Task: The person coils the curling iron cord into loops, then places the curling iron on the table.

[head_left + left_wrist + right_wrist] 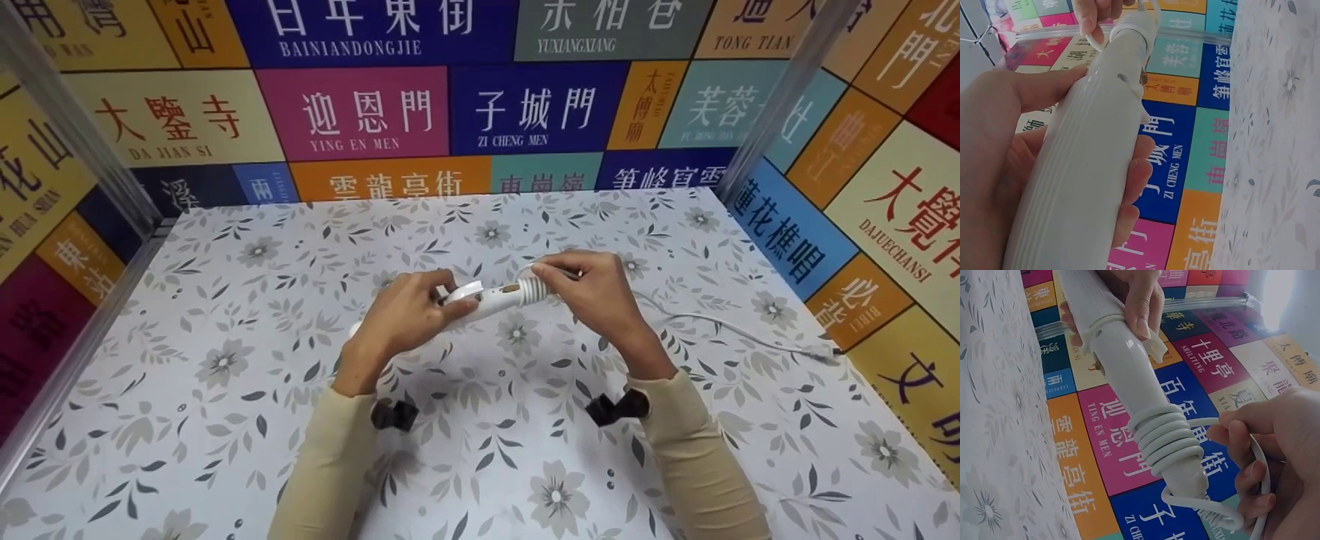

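A white curling iron [495,301], a long ribbed body with a smooth handle and a small lever, is held above the table. My left hand [409,311] grips its ribbed part [1072,169], thumb along one side and fingertips round the other. Several turns of white power cord [1168,439] are wound round the handle near its end. Beside those turns, my right hand [592,289] pinches the cord between thumb and index finger, and more cord runs through its curled fingers [1249,478]. A loose loop hangs at the handle's tail in the right wrist view.
The loose cord trails right across the flower-patterned tabletop [555,487] to a plug [825,351] near the right edge. Panels with coloured signs [352,112] stand behind and at both sides. Black wrist mounts [394,414] sit at both sleeves.
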`<action>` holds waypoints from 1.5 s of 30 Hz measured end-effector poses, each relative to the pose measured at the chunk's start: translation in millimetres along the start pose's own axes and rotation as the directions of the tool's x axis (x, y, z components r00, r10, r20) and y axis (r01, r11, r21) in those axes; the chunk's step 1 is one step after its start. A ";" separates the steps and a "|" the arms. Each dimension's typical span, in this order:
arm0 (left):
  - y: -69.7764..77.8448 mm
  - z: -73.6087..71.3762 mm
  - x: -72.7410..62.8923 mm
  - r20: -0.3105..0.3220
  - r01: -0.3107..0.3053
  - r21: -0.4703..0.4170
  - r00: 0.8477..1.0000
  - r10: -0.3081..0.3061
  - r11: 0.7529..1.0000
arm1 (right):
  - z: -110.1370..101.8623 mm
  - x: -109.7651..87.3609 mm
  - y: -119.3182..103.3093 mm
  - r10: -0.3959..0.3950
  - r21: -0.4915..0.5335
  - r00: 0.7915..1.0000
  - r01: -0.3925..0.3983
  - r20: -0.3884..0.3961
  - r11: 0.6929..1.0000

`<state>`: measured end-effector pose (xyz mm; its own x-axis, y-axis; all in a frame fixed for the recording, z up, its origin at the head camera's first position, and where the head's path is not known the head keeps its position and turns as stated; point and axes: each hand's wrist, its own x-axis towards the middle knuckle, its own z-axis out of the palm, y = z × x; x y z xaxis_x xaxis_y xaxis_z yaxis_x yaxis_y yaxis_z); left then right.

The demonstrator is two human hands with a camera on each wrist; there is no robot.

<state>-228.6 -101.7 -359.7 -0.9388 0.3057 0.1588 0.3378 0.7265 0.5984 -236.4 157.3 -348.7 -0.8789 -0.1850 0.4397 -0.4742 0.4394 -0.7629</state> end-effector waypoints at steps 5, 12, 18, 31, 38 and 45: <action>1.1 1.4 1.4 -0.045 0.054 0.027 0.998 -0.053 0.998 | 5.3 -3.0 -1.9 -0.029 -0.051 0.999 0.031 0.042 0.998; -0.8 3.5 5.0 -0.158 0.173 -0.046 0.971 -0.178 0.984 | 13.9 -2.1 -1.7 -0.017 -0.048 0.994 0.023 0.105 0.999; -3.4 4.0 5.8 -0.208 0.173 -0.066 0.961 -0.183 0.983 | 15.3 -1.3 -0.2 0.029 -0.040 0.989 -0.023 0.147 0.999; -2.0 6.2 5.9 -0.250 0.153 -0.089 0.953 -0.171 0.984 | 23.3 1.6 12.6 0.062 -0.070 0.980 -0.049 0.190 0.996; -0.8 5.2 5.3 -0.239 0.130 -0.128 0.958 -0.158 0.983 | 29.8 5.1 26.8 0.084 -0.089 0.976 -0.068 0.199 0.994; 0.2 5.6 5.6 -0.222 0.117 -0.158 0.963 -0.150 0.981 | 34.4 9.0 44.8 0.117 -0.072 0.964 -0.103 0.237 0.992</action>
<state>-233.4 -96.4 -363.1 -0.9702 0.0488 0.2373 0.2111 0.6510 0.7292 -267.4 145.1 -395.3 -0.9155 -0.3354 0.2222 -0.3763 0.5185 -0.7678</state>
